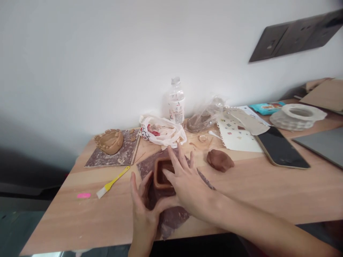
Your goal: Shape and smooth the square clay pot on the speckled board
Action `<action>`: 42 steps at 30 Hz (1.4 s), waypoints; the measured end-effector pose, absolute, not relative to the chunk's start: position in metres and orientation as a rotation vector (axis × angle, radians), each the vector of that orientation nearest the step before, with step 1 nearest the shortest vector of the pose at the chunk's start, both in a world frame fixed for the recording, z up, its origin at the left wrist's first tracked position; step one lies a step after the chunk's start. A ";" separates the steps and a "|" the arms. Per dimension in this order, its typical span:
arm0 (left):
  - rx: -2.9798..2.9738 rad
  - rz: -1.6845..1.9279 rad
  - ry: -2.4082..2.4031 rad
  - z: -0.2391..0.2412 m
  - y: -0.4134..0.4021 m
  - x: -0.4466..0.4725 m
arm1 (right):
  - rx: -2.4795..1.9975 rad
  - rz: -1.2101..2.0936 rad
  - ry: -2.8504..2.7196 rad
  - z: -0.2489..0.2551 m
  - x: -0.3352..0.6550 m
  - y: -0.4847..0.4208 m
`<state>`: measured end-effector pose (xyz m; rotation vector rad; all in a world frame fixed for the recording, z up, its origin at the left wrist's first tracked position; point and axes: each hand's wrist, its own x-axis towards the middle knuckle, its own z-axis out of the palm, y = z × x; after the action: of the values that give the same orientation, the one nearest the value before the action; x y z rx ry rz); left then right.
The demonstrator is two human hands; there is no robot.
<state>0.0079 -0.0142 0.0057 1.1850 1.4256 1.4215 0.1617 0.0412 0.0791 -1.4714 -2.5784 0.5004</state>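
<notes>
- Box: square brown clay vessel, open top, upright. Sits on dark mat at near edge of worktop, centre-front.
- L hand: half-wide, fingers curved against box's left wall, thumb up and apart. Touching, not clamped.
- R hand: fingers spread long over box's right rim, forefinger tip at the opening, thumb along near wall. Holds that wall betw. thumb and fingers.
- Clay lump: brown, rounded, on bare wood just right of R hand, apart from box.
- Brush: yellow handle, white bristles, lies slantwise left of mat.
- Pink bit: flat, small, near brush's bristle end.
- 2nd mat: back left, smeared pale. Carries tan clay bowl.
- Plastic bag: white w/ red print, crumpled, behind box.
- Bottle: clear, capped, upright by wall.
- Clear bag: beside bottle, brown clay inside.
- Clay ring: small, in front of clear bag.
- Paper sheet: white, small scraps on it, right of ring.
- Phone: dark screen, flat, just right of sheet.
- White vessel: ribbed, wide rim, back right.
- Teal pack: by wall, left of white vessel.
- Laptop: grey, shut, far right.
- Socket panel: dark, on wall, upper right.
</notes>
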 end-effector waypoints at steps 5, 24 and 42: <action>1.246 1.414 1.391 0.004 -0.014 0.006 | -1.530 0.720 -2.601 0.093 0.154 0.045; 1.195 1.422 1.383 0.006 -0.014 0.008 | -1.571 0.716 -2.624 0.102 0.154 0.048; 1.146 1.491 1.378 0.005 -0.014 0.014 | -1.255 0.959 -2.701 0.113 0.179 0.060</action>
<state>0.0137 -0.0135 0.0053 1.1461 1.3784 1.4912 0.1794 0.0599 0.1128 -1.2547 -2.7012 0.9594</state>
